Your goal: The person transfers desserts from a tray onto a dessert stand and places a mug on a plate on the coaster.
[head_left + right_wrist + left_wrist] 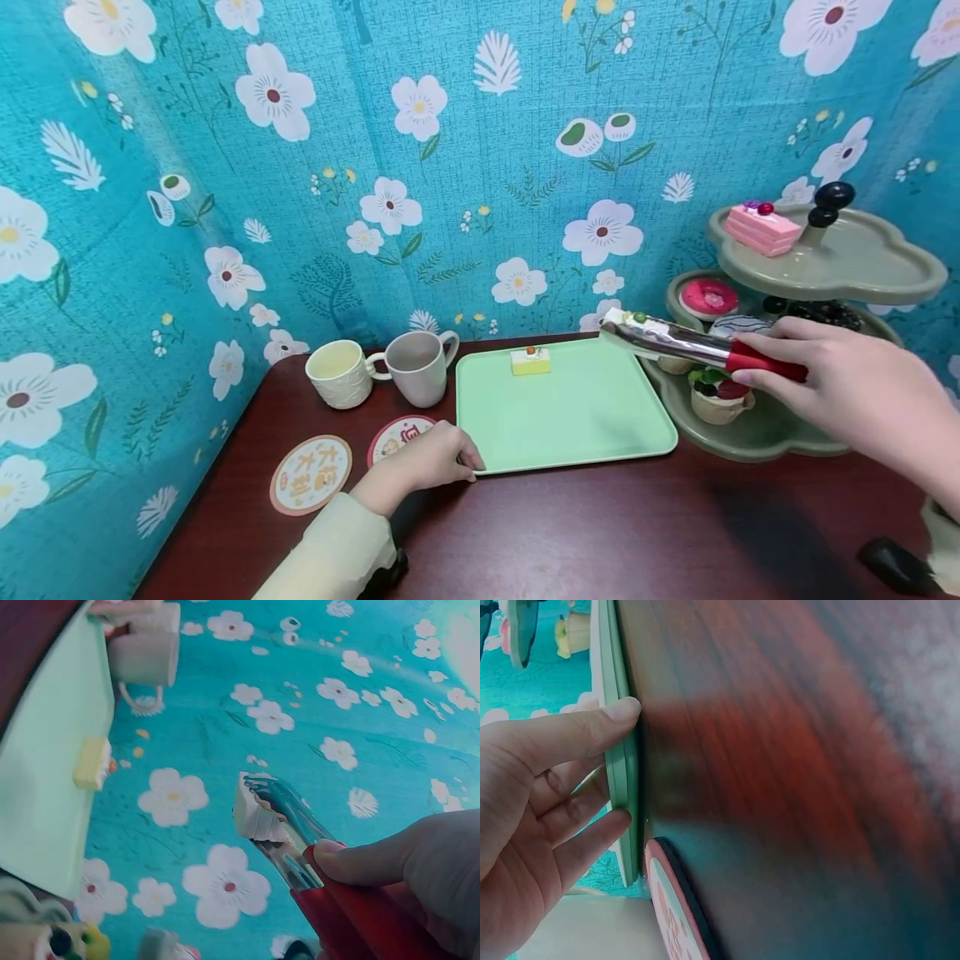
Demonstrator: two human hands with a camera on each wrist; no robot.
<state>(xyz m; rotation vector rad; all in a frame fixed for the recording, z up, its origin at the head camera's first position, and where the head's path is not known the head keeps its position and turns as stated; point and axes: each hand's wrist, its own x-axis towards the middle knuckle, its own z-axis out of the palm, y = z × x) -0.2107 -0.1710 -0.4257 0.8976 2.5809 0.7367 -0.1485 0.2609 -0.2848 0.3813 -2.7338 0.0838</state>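
Observation:
My left hand (438,457) grips the front-left corner of a light green tray (562,425); in the left wrist view its thumb and fingers (585,735) meet the tray's rim. A small yellow cake slice (531,365) with white topping sits near the tray's back edge. With my right hand (847,375) I hold metal tongs by their red handles (757,360). Between the tong tips is a small white cake piece (251,814), raised above the tray's back-right corner. In the head view a green bit shows on top of it.
On the right, a tiered olive-grey stand (877,258) carries a pink cake slice (761,227), a pink donut (708,297) and a fruit tart (720,400). Left of the tray stand a cream cup (339,379) and a grey mug (416,371). Two round coasters, one orange-rimmed (311,475), lie in front.

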